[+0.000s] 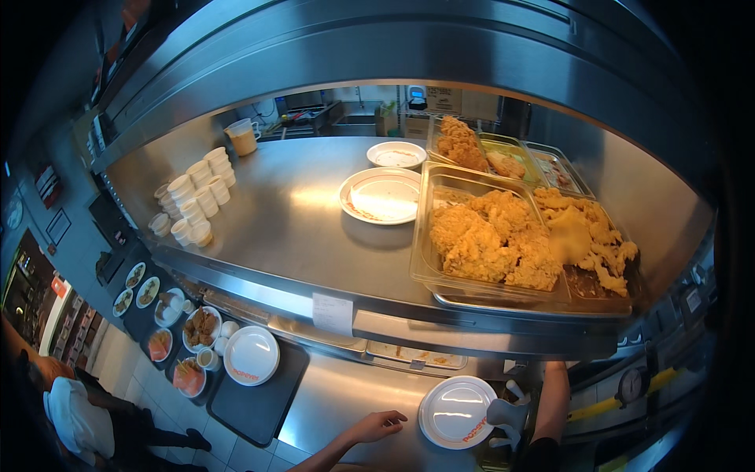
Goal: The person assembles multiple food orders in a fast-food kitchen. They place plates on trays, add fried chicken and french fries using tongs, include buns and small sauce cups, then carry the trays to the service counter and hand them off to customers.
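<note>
My left hand (379, 426) hangs over the steel counter just left of a round white plate (448, 413). Its fingers are loosely bent and it holds nothing. On the right my forearm (553, 403) reaches up under the shelf's front edge, which hides my right hand and its fingers. Between the plate and that forearm are grey handle-like pieces (507, 415), partly overlapping the plate; their kind is unclear. Behind the plate, below the shelf, lies a shallow metal tray (417, 355) with food scraps.
The steel shelf (291, 197) carries stacked white cups (193, 197), a jug (242, 137), used plates (381, 195) and a clear bin of fried chicken (421, 263). A dark tray (267, 401) with a white plate (252, 356) stands left. Filled bowls (189, 377) line the left counter. A person (82, 417) stands beyond.
</note>
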`<action>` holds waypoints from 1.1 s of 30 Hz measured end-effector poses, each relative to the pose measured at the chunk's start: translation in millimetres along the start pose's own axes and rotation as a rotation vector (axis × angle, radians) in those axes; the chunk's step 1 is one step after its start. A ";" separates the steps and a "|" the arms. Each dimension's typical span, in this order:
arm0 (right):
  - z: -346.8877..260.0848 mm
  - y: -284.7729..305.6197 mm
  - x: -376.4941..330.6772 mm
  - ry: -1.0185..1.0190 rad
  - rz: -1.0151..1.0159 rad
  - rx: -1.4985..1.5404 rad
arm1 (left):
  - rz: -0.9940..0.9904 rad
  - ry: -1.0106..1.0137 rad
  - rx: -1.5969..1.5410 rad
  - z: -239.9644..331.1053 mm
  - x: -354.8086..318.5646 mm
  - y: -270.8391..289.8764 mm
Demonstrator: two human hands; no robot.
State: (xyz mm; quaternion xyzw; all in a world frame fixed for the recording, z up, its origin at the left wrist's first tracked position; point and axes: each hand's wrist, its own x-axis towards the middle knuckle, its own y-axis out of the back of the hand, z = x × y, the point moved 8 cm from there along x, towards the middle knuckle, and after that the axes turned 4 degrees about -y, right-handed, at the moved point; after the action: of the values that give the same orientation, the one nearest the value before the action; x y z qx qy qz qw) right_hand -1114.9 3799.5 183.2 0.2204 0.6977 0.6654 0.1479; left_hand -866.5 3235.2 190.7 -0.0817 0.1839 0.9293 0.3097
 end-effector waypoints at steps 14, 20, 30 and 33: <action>-213.5 92.0 -313.7 0.112 -0.097 0.908 | 0.282 0.009 -0.525 35.6 29.7 20.1; -307.1 85.9 -452.4 0.508 -0.419 0.518 | 0.398 0.055 -0.946 -18.1 -8.7 -2.9; -367.4 86.6 -515.2 1.034 -0.459 0.589 | 0.716 -0.007 -1.460 -96.0 -58.5 14.2; -378.2 83.1 -509.1 1.158 -0.593 0.841 | 0.779 -0.049 -1.667 -111.0 -62.3 24.6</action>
State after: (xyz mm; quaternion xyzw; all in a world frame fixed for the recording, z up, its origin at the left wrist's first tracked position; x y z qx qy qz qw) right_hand -857.3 3217.7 248.3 -0.3210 0.8876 0.2865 -0.1645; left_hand -827.7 3139.5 112.4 -0.1912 -0.5376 0.8011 -0.1807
